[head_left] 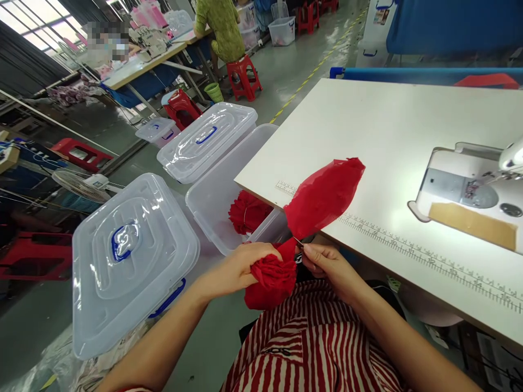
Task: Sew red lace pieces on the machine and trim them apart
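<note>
red cloth (pixel 322 196) is sticking up from the lap across the bench (pixel 388 125) edge, its lower end bunched into a ball. the left hand (pixel 239 267) is gripping that ball, fingers wrapped shut. the right hand (pixel 327 264) is pinching a thin metal tip (pixel 298 242) against the cloth's neck. a bin (pixel 210 198) beside the bench is holding another red bundle (pixel 247 212).

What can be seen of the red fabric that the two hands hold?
The red fabric looks thin and slightly sheer. Its lower part is bunched in the left hand above the lap; the right hand pinches its narrow waist. From there a long, leaf-shaped part rises to the right, over the edge of the white table.
</note>
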`<state>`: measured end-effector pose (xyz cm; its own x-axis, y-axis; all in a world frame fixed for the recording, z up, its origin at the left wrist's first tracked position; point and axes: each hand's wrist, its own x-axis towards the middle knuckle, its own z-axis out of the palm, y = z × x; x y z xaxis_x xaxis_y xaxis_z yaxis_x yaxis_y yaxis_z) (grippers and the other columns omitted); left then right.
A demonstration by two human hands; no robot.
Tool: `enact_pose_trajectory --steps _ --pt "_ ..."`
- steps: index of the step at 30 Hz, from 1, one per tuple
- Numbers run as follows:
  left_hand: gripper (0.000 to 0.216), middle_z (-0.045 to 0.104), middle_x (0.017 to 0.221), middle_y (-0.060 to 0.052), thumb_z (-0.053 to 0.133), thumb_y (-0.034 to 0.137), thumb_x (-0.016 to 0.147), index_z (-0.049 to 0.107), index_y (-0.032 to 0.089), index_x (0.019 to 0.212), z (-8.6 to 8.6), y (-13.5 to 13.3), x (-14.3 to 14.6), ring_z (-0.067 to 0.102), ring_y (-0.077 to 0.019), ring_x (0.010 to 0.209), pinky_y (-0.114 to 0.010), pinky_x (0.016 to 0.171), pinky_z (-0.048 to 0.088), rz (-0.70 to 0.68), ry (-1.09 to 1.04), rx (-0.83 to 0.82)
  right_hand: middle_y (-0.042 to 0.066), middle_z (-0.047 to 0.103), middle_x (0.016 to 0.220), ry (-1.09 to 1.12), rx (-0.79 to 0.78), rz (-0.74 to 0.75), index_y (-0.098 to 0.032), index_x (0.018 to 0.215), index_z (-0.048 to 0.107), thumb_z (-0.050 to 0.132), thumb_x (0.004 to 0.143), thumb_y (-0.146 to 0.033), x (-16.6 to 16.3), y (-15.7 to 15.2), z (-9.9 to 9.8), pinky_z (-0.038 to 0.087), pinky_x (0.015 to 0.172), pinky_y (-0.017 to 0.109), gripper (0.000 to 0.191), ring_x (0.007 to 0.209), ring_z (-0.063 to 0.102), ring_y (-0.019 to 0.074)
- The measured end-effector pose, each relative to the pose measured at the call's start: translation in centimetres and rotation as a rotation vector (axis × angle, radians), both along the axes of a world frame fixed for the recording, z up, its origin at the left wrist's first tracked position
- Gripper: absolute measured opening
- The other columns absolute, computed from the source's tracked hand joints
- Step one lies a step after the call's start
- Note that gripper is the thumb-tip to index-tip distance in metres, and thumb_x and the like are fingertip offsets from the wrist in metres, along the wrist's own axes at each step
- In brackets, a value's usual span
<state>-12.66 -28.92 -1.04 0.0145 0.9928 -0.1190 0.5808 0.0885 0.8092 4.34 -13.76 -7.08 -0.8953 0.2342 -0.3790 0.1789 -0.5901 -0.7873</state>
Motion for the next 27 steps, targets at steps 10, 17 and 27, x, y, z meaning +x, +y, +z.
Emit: enact_pose_trajectory --steps 10,17,27 --pt "0.029 0.062 0.12 -0.007 0.044 0.005 0.09 0.056 0.022 0.11 -0.9 -1.1 0.5 0.058 -0.0189 0.109 -0.03 0.094 0.044 -0.023 0.132 0.09 -0.006 0.03 0.057 0.054 0.084 0.0 -0.019 0.059 0.042 0.065 0.079 -0.063 0.1 -0.6 0.6 0.011 0.049 0.028 0.053 0.053 0.018 0.0079" --pt "0.026 0.063 0.116 -0.003 0.046 0.005 0.091 0.056 0.023 0.107 0.5 -0.4 1.0 0.058 -0.0165 0.107 -0.027 0.095 0.041 -0.05 0.092 0.031 -0.007 0.023 0.058 0.057 0.078 -0.084 -0.019 0.058 0.041 0.065 0.079 -0.064 0.2 -1.2 0.0 0.011 0.051 0.028 0.054 0.055 0.015 0.0089" --pt "0.02 0.065 0.108 -0.004 0.046 0.01 0.091 0.056 0.021 0.104 1.4 1.5 0.3 0.058 -0.0188 0.101 -0.028 0.091 0.041 -0.07 0.07 -0.018 -0.008 0.027 0.054 0.083 -0.085 -0.142 -0.019 0.057 0.038 0.071 0.072 -0.065 1.1 -1.5 -0.2 0.009 0.05 0.027 0.059 0.052 0.016 0.0066"
